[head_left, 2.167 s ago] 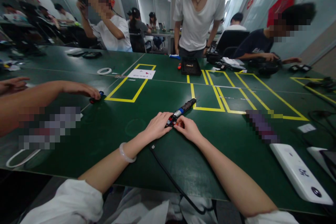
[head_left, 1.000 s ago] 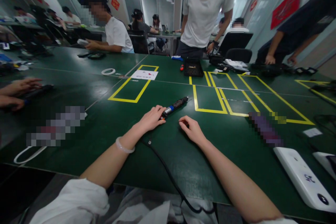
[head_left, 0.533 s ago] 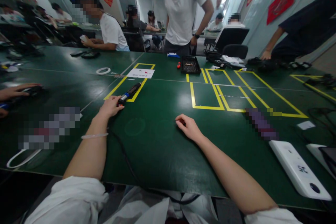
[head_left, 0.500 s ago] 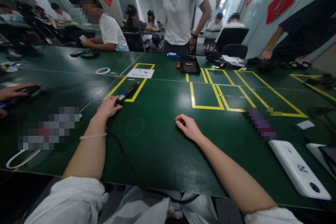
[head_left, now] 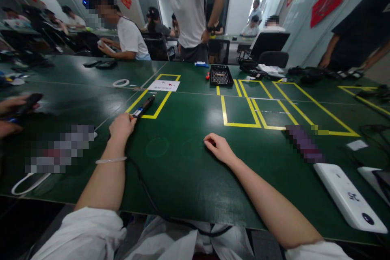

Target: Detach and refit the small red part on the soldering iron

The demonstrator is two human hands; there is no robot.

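The near end of a rod-shaped tool [head_left: 144, 107] is being gripped by the left hand [head_left: 122, 126]; the thumb is being laid along its side, while most of the fingers are being hidden by the back of the hand, so their exact wrap cannot be told. The tool is being pointed away from the wearer, and its far end is being framed by the yellow tape outline [head_left: 160, 109], just short of a white paper sheet [head_left: 164, 85]. Near the left wrist, a black cable [head_left: 146, 189] is being trailed toward the table's near edge.

The right hand [head_left: 219, 147] is being rested on the green table [head_left: 189, 187], well apart from the tool; its fingers are being loosely curled, with a narrow gap being left beside the thumb.

At far left, a dark object [head_left: 27, 105] is being held by another person's hands [head_left: 10, 107].
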